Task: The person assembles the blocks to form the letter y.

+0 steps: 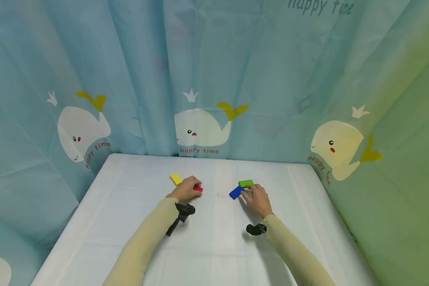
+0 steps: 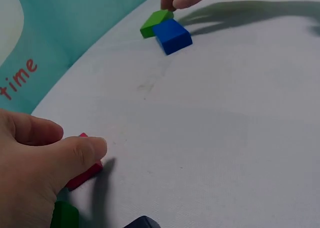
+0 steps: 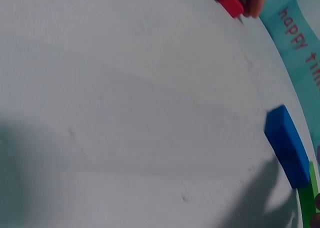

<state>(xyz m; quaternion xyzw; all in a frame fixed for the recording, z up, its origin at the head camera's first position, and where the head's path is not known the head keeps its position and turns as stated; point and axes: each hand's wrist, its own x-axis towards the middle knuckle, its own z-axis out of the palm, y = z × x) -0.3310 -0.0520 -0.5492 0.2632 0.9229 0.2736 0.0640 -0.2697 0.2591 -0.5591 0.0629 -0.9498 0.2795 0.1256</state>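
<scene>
My left hand (image 1: 186,190) pinches a red block (image 1: 198,189) between thumb and fingers, low over the white table. A yellow block (image 1: 175,179) lies just behind this hand. In the left wrist view, a dark green piece (image 2: 65,215) shows below the thumb, mostly cut off. My right hand (image 1: 259,200) is at a light green block (image 1: 246,183) and a blue block (image 1: 236,192), its fingertips by the green one's near side. Blue and green meet at an angle; the blue end overlaps the green in view. Contact of the right fingertips is hard to make out.
The white table (image 1: 214,246) ends at a blue curtain (image 1: 207,79) printed with whales, and a greenish curtain (image 1: 397,218) hangs on the right. Black wrist camera mounts (image 1: 256,229) sit on both wrists, low over the tabletop.
</scene>
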